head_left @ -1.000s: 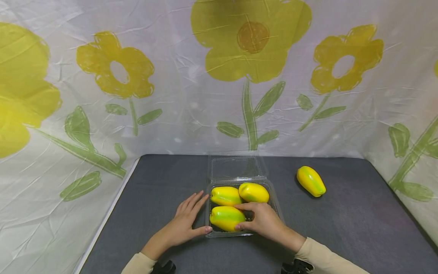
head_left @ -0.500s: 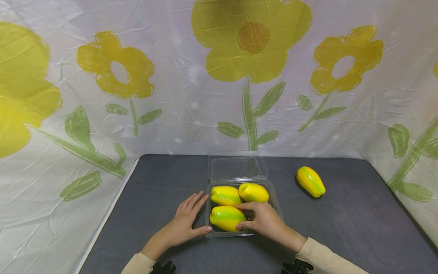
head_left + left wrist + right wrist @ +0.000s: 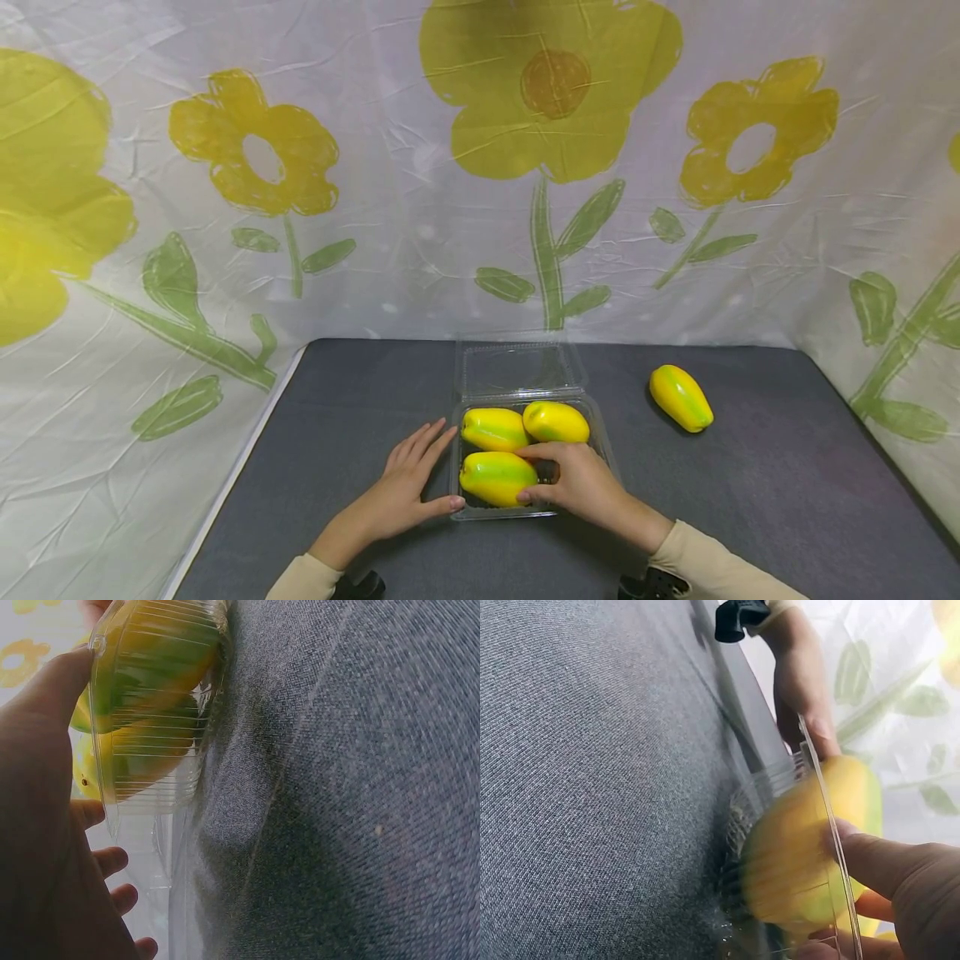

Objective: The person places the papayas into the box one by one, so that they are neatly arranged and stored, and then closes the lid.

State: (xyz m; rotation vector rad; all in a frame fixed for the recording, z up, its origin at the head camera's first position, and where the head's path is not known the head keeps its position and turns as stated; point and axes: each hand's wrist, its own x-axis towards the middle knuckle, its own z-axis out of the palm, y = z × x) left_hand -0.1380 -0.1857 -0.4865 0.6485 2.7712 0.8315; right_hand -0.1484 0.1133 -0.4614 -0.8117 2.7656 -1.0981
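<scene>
A clear plastic clamshell box [image 3: 570, 504] stands on the table with its lid [image 3: 517, 371] raised at the back. Inside lie three yellow-green papayas: a back-left one [image 3: 493, 428], a back-right one [image 3: 557, 421] and a front one [image 3: 495, 477]. My right hand [image 3: 585, 487] reaches into the box and holds the front papaya's right end between thumb and fingers. Along the box's left side, my left hand [image 3: 401, 487] has its fingers spread and its thumb at the front-left rim. In the right wrist view, the held papaya [image 3: 795, 855] shows through the clear wall.
Another papaya [image 3: 681, 398] lies alone on the dark grey tablecloth [image 3: 750, 483], to the right and behind the box. A white flower-printed curtain [image 3: 375, 167] closes off the back and both sides of the table.
</scene>
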